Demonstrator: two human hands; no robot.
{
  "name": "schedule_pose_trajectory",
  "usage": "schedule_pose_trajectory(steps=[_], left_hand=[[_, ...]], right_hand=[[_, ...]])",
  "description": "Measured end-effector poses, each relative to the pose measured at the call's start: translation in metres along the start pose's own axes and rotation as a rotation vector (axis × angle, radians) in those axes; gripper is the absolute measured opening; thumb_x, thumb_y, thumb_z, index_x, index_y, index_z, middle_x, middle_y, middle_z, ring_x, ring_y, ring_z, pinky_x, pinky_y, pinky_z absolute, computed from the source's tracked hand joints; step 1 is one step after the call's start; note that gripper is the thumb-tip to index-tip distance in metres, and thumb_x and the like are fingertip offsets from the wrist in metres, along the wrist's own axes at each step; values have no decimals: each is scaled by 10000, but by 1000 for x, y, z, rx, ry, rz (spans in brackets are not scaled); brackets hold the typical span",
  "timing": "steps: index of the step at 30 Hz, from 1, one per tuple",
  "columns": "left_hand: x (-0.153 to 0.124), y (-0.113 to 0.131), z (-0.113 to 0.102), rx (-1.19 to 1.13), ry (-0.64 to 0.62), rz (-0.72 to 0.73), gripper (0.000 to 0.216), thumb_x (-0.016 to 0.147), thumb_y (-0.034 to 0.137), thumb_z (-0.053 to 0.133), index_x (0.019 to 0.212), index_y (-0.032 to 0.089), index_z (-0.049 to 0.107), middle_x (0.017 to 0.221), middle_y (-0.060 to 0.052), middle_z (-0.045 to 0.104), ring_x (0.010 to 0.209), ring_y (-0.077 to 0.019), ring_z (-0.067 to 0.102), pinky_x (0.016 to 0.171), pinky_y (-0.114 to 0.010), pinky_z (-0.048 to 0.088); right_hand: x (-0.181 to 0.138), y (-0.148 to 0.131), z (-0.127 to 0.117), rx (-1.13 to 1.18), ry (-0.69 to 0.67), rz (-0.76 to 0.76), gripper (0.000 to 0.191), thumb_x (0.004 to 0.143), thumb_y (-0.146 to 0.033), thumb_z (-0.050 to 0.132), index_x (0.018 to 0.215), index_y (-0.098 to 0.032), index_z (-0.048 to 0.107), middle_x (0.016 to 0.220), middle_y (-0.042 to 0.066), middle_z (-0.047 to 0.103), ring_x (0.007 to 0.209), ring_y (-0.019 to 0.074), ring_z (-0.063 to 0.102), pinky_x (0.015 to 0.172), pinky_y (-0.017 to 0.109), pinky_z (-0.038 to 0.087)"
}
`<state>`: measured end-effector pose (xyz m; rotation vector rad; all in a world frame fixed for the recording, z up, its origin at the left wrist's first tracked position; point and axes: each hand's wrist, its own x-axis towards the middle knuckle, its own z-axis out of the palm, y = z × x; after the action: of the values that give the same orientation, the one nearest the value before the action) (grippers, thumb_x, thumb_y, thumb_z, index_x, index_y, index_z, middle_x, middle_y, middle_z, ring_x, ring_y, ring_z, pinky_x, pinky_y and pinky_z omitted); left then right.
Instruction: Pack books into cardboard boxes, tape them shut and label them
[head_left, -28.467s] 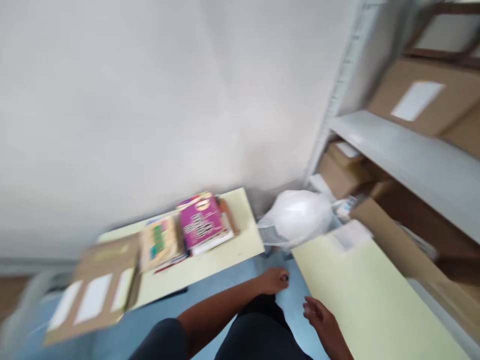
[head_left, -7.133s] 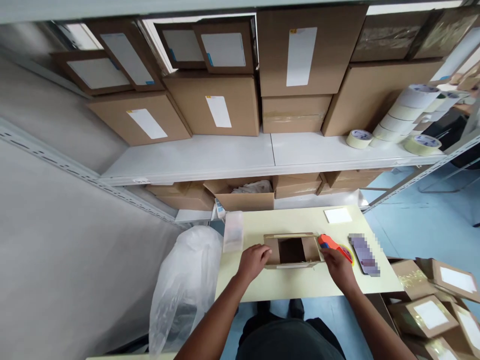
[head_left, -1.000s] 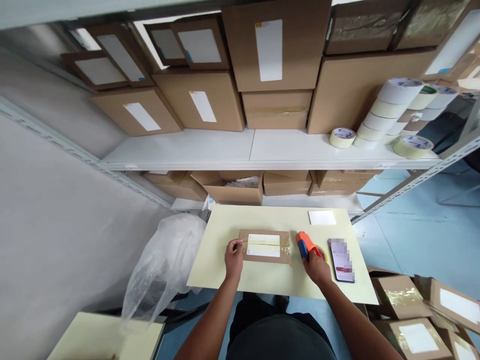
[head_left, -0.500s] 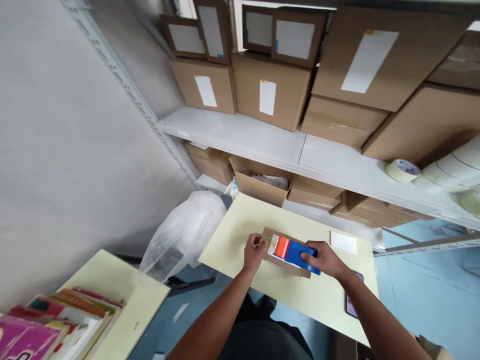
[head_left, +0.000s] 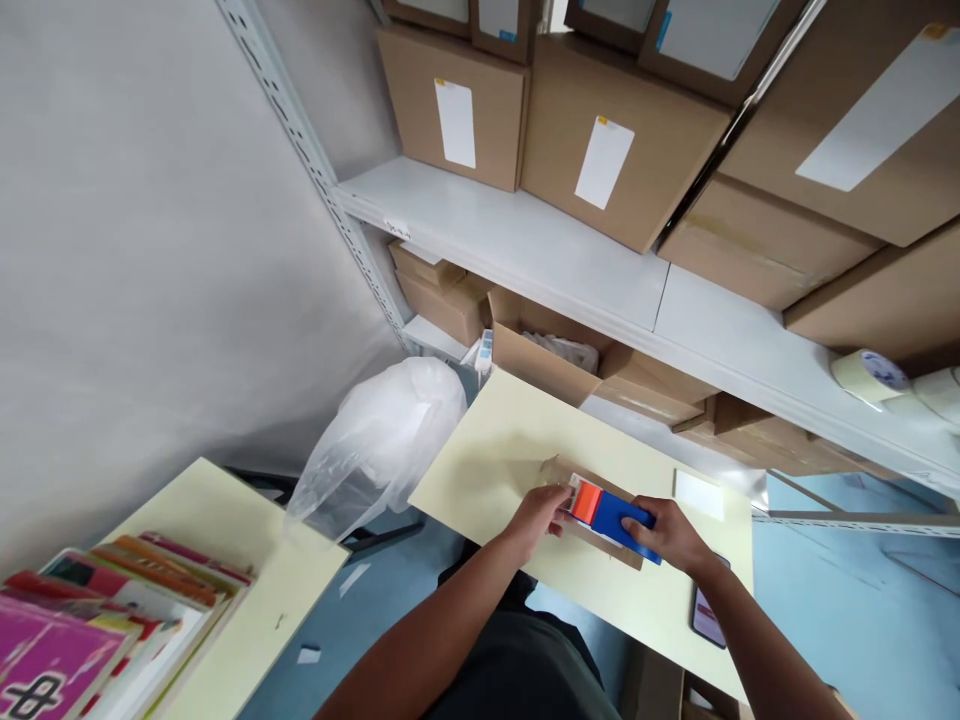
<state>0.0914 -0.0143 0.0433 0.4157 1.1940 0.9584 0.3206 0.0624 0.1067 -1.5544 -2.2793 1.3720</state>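
Observation:
A flat brown cardboard parcel (head_left: 561, 470) lies on a pale yellow table (head_left: 495, 450). My right hand (head_left: 671, 535) is closed round a blue and orange tape dispenser (head_left: 611, 515) that rests on top of the parcel. My left hand (head_left: 541, 506) presses on the parcel's near left end, fingers curled right beside the dispenser's orange head. Most of the parcel is hidden under the two hands and the dispenser.
A white label (head_left: 698, 493) and a phone (head_left: 703, 618) lie on the table's right part. A clear plastic bag (head_left: 382, 440) stands left of it. A second table (head_left: 247, 560) with stacked books (head_left: 112, 620) is at lower left. Shelves (head_left: 570, 270) hold cardboard boxes (head_left: 622, 150) and tape rolls (head_left: 870, 375).
My head has swung left, so the books come into view. The dispenser moved from beside the parcel onto its top and slid toward the left end, where my left hand holds the parcel.

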Motion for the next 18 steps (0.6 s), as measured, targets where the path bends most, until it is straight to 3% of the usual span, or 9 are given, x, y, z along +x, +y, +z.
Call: schedule_pose_trajectory(steps=[3, 9, 18], left_hand=[[6, 1, 2, 51, 21, 41, 299, 775, 466, 661, 770, 170, 697, 670, -30, 656, 595, -136, 589, 480, -213, 396], [14, -2, -12, 255, 205, 248, 226, 807, 392, 620, 811, 200, 738, 737, -47, 737, 658, -183, 675, 566, -273, 496], [26, 0, -50, 274, 337, 239, 188, 800, 316, 572, 804, 201, 720, 725, -29, 732, 636, -164, 658, 534, -251, 473]], right_hand=[[-2, -2, 1, -25, -7, 16, 321, 803, -494, 616, 703, -189, 617, 593, -19, 552, 554, 134, 505, 514, 246, 387], [-6, -17, 1, -107, -13, 11, 311, 826, -490, 607, 714, -201, 609, 622, -19, 586, 586, 140, 534, 548, 243, 410], [14, -36, 13, -243, 12, 87, 307, 834, -483, 603, 707, -205, 635, 616, -8, 622, 589, 155, 584, 565, 251, 417]])
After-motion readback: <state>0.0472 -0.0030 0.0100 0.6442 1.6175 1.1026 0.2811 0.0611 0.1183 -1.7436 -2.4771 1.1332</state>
